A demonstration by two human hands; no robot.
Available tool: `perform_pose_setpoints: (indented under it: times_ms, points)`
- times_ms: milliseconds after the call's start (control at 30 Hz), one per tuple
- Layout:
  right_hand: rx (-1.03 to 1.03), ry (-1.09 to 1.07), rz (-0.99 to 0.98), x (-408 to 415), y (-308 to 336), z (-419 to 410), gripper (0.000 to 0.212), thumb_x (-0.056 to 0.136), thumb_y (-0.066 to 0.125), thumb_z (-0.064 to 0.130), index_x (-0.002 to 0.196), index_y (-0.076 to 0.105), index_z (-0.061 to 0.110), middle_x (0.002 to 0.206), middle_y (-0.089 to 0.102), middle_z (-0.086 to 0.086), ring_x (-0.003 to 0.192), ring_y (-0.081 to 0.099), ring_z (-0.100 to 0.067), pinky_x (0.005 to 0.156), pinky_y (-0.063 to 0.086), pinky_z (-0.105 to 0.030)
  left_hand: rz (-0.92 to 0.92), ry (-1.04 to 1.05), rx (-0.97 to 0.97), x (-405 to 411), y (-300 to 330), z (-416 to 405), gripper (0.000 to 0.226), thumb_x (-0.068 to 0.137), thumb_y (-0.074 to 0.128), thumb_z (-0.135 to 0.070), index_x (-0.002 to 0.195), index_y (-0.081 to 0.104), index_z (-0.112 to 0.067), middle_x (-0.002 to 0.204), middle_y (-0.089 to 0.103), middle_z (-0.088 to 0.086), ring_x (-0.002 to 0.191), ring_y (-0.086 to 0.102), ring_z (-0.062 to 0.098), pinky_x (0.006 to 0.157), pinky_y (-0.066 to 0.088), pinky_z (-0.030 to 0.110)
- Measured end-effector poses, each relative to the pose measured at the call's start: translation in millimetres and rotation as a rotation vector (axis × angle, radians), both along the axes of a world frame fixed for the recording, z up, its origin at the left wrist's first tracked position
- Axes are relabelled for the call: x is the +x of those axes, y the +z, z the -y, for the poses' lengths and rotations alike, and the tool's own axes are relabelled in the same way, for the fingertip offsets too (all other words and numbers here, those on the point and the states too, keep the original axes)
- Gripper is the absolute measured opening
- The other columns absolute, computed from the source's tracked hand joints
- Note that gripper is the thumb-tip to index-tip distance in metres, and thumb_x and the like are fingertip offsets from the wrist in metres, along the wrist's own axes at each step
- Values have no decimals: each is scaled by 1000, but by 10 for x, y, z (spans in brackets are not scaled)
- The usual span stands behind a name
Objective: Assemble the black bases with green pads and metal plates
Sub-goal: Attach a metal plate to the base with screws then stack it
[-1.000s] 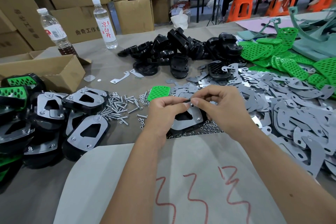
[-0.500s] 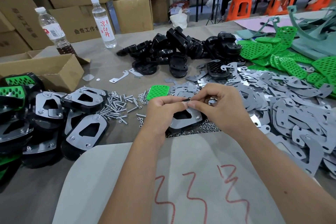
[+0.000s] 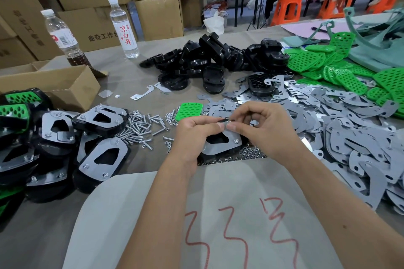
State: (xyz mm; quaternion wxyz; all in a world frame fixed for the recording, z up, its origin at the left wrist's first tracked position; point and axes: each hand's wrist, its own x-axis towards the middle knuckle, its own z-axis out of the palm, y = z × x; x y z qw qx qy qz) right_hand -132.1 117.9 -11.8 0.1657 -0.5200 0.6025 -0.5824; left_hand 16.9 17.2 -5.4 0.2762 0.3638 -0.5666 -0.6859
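Cluttered worktop (image 3: 122, 72). Base (image 3: 220, 145) with plate lay under hands. Left hand (image 3: 196, 131) and right hand (image 3: 262, 126) pinched small fastener (image 3: 225, 119) between fingertips. Step: fastening plate. Next, likely seat it in hole.

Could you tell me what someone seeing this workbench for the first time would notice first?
Most likely the two hands at the centre, the left hand and right hand, pinching a small screw together above a metal-plated black base. Next come the bright green pads heaped at far right, beside a spread of grey metal plates. At left sits a stack of finished assemblies.
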Motion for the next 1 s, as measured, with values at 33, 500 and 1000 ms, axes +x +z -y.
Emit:
perform_pose_setpoints:
  times_ms: [33,500,1000]
  points:
    - [-4,24,10,-1,-2,3,18,81,87,8,88,81,25,78,70,-1,74,59,-29,71,52,-26,-1,-2,-2,-2,1,1,23,71,83,-10,94,82,-6,90,78,19,80,69,26,81,53,37]
    - [98,183,45,-93,60,-63,21,86,80,1,92,85,20,85,63,-13,69,53,-20,58,42,-15,18,-98,-39,38,-16,37,16,83,77,0,98,81,-2,92,78,20,78,71,25,75,57,31]
    - [89,150,1,-109,62,-62,19,80,86,2,84,83,20,82,67,-8,70,59,-21,57,49,-28,29,-107,-85,25,-9,8,13,81,79,-1,91,83,-9,91,79,17,80,72,18,76,56,26]
